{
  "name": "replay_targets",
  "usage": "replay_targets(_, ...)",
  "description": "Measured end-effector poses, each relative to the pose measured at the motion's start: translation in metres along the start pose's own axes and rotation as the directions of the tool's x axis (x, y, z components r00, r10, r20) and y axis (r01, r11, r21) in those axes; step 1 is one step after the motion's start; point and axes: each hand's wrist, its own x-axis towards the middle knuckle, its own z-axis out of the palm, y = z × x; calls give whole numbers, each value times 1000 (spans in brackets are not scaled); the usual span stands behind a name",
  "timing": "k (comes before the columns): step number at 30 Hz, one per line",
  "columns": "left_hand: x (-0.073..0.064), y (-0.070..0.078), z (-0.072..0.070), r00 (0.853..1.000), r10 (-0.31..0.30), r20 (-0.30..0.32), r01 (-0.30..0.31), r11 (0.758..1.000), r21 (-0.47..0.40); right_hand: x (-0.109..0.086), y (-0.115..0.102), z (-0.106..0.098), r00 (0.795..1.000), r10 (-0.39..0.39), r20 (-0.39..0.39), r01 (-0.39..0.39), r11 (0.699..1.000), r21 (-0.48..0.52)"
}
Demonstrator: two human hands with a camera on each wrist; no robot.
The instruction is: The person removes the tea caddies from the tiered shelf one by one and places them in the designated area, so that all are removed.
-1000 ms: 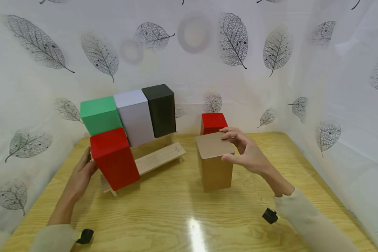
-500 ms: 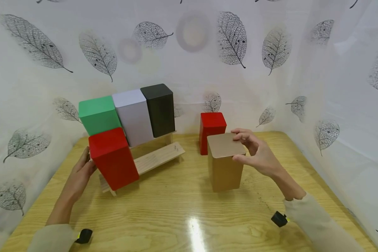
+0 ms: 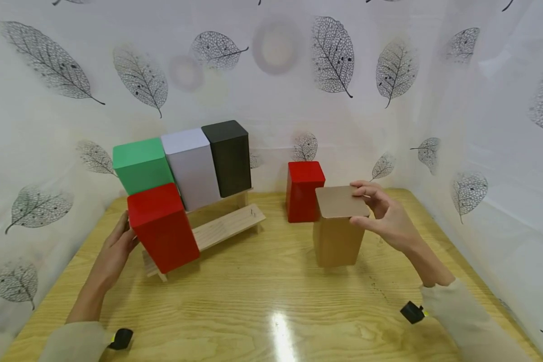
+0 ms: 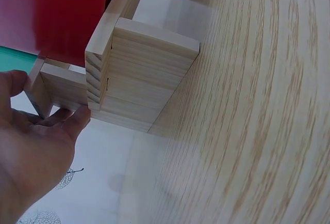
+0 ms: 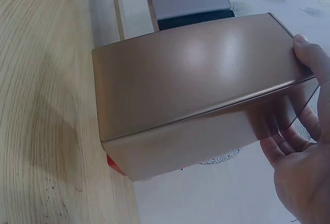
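Note:
In the head view a gold-brown rectangular box (image 3: 339,231) is upright at the right, close over the table. My right hand (image 3: 386,218) grips it near its top, thumb on the near side and fingers on the far side, as the right wrist view also shows of the box (image 5: 196,74). At the left stands a two-step wooden rack (image 3: 228,227). My left hand (image 3: 114,251) holds the rack's left end; in the left wrist view its fingers and thumb are around the pale rack boards (image 4: 64,82). A red box (image 3: 165,226) stands on the lower step, beside that hand.
On the rack's upper step stand a green box (image 3: 142,163), a white box (image 3: 193,168) and a black box (image 3: 228,158). A smaller red box (image 3: 304,193) is on the wooden table (image 3: 235,311) behind the gold-brown one. A leaf-patterned sheet (image 3: 271,105) encloses the back and sides.
My right hand has carried the gold-brown box to the right and slightly back, uncovering more of the red box behind. The left hand and the rack have stayed in place.

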Motion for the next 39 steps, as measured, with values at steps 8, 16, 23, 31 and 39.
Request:
replay_targets(8, -1, 0, -1, 1000, -7, -8, 7, 1000, 16, -1, 1, -13, 1000, 22, -19, -22, 1000, -5)
replay_targets(16, 0, -2, 0, 1000, -14, -15, 14, 1000, -19, 0, 5, -30, 996, 86, -35, -87, 996, -34)
replay_targets(23, 0, -4, 0, 1000, -16, -22, 15, 998, -53, 3, 8, -41, 992, 104, -68, -108, 993, -44)
replay_targets(31, -1, -5, 3, 999, 7, -31, -10, 997, -81, 12, 16, -54, 988, 104, -118, -109, 993, -42)
replay_targets(39, 0, -5, 4, 999, -6, -40, 3, 997, -80, 23, 23, -65, 967, 188, -169, -208, 972, -108)
